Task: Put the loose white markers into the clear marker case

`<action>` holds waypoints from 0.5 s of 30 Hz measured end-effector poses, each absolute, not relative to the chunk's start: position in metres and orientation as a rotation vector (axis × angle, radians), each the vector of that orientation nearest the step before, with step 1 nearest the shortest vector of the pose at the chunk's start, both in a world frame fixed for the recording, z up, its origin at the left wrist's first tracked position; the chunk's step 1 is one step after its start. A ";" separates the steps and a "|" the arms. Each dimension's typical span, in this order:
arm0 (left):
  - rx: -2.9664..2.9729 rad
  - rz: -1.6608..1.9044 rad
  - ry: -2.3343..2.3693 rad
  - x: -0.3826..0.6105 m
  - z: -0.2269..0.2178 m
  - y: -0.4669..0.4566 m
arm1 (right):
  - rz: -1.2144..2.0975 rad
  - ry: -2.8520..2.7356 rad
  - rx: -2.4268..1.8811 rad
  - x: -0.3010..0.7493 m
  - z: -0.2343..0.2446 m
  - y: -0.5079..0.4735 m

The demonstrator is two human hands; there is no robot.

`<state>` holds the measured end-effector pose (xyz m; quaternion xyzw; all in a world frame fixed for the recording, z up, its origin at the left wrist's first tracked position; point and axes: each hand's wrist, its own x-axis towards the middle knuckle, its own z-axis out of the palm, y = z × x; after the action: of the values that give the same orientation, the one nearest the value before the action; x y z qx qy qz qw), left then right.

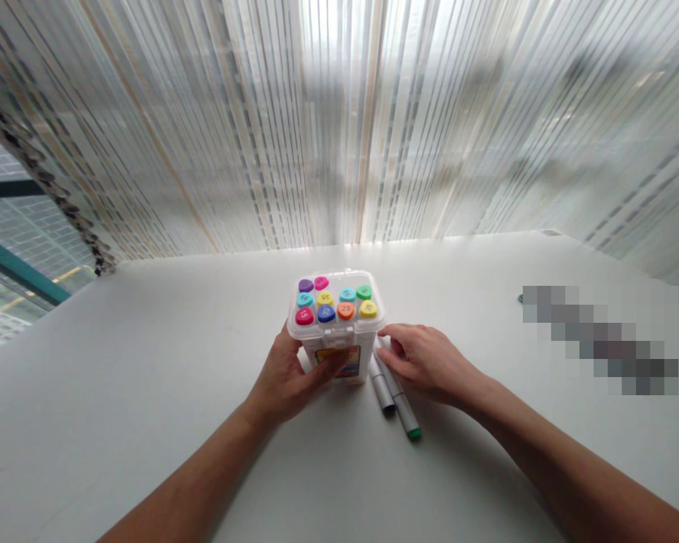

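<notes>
A clear plastic marker case (339, 354) stands upright on the white table (147, 377), with several colored, numbered marker caps showing through its top. My left hand (288, 377) grips the case's near left side, with the thumb across its front label. My right hand (422, 362) lies flat to the right of the case, its fingertips close to the case's right corner and above two markers. A green-capped marker (400, 400) and a grey-capped marker (382, 386) lie side by side on the table, their upper ends hidden under my right hand's fingers.
Striped sheer curtains (339, 128) hang behind the table's far edge. A window (16, 241) shows buildings at the left. At the table's right side lies a pixelated, blurred object (600, 339) that I cannot identify.
</notes>
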<state>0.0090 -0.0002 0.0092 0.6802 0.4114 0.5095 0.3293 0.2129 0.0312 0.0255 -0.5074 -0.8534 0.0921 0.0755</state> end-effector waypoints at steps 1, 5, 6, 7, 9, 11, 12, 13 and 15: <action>1.781 1.335 1.074 0.009 0.009 0.000 | 0.276 -2.559 -1.522 0.213 0.025 0.031; 1.777 1.335 1.067 0.009 0.009 0.000 | 0.272 -2.559 -1.514 0.213 0.025 0.031; 1.774 1.331 1.068 0.009 0.009 0.000 | 0.272 -2.559 -1.513 0.213 0.025 0.031; 1.772 1.327 1.068 0.009 0.009 0.000 | 0.273 -2.559 -1.512 0.213 0.025 0.031; 1.770 1.319 1.072 0.008 0.009 0.000 | 0.272 -2.554 -1.514 0.213 0.025 0.031; 1.768 1.320 1.079 0.008 0.009 0.000 | 0.274 -2.549 -1.514 0.213 0.025 0.031; 1.766 1.323 1.081 0.008 0.009 0.000 | 0.277 -2.548 -1.513 0.213 0.025 0.032; 1.766 1.326 1.079 0.008 0.008 0.000 | 0.282 -2.548 -1.513 0.213 0.024 0.032; 1.762 1.336 1.070 0.009 0.008 0.000 | 0.290 -2.554 -1.517 0.213 0.024 0.032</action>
<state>0.0089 0.0001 0.0084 0.6756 0.4104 0.5121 0.3358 0.2128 0.0316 0.0244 -0.5067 -0.8531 0.0968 0.0787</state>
